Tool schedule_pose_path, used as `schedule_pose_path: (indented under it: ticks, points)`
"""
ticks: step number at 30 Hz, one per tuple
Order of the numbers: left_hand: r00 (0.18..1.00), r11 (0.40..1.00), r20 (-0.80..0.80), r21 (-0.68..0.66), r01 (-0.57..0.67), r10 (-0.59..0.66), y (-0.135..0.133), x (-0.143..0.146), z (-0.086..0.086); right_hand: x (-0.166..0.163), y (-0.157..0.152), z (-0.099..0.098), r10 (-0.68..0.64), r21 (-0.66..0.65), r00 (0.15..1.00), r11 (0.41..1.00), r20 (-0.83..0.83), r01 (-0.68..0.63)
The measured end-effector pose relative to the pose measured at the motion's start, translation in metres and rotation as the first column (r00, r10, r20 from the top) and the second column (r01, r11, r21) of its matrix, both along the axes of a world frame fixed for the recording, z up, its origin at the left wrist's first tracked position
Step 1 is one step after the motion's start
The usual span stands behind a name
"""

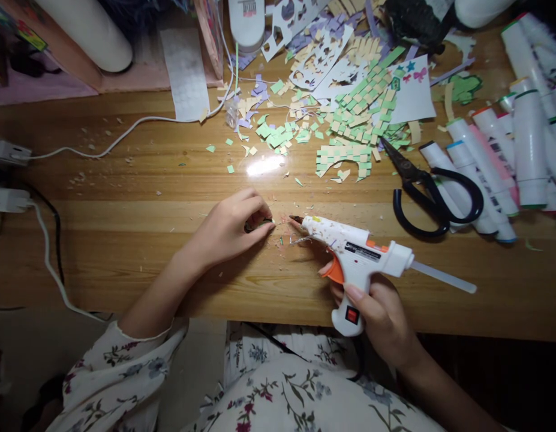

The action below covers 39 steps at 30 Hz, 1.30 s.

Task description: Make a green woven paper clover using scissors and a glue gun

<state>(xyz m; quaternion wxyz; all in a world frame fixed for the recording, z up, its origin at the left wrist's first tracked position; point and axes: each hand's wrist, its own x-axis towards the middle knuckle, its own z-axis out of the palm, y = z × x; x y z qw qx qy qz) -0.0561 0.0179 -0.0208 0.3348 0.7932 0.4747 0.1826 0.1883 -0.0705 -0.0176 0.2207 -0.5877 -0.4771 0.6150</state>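
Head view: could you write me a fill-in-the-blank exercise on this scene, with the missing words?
1. The right hand holds a glue gun with a trigger coloured ____.
2. In the picture, the nozzle points ____, toward the left hand.
3. The woven paper is checked in cream and ____.
4. The scissors lie nearer to the ____ hand.

Missing words: orange; left; green; right.
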Motion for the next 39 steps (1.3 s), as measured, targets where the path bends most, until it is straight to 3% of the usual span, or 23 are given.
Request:
schedule_pose_path:
  ticks: [14, 39]
  points:
    - [0.998, 0.998, -0.030, -0.045, 0.045, -0.046, -0.0025, -0.0028, 0.0049, -0.0005, 0.0003, 0.0006, -0.025, -0.005, 1.000, 1.000, 0.005, 0.025]
    - [0.995, 0.997, -0.071, 0.007, 0.074, -0.074, -0.0030, -0.0006, 0.0023, -0.0015, 0.0016, 0.0024, -0.016, -0.018, 1.000, 1.000, 0.004, 0.016]
